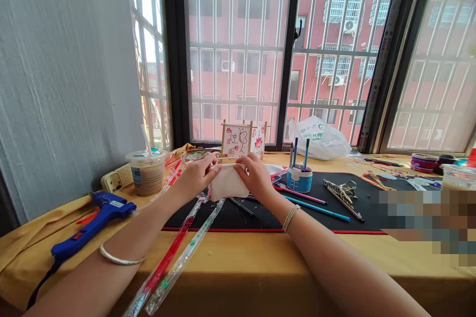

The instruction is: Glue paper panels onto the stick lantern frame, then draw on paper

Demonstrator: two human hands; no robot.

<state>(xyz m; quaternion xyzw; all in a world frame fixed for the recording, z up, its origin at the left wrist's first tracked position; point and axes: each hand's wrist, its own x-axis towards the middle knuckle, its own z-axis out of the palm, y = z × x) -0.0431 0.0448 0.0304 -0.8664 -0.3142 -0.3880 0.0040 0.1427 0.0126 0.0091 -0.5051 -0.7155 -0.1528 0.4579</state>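
Note:
Between my two hands hangs a small off-white rectangular sheet (229,183); whether it is cloth or paper I cannot tell. My left hand (201,172) pinches its upper left corner between thumb and fingers. At the upper right corner my right hand (256,173) grips it the same way. Just behind the hands stands a small frame of wooden sticks (237,140) with white panels bearing red drawings and dark writing. Below the sheet, two long plastic-wrapped strips, a red strip (173,247) and a clear one with green spots (189,252), reach over the table's front edge.
A blue glue gun (92,218), a lidded drink cup (146,172) and a phone (117,179) are at the left. On the black mat (267,220) lie pens, a blue pen holder (299,178) and a hair claw (344,198). Behind is a white plastic bag (318,137). The far right is partly pixelated.

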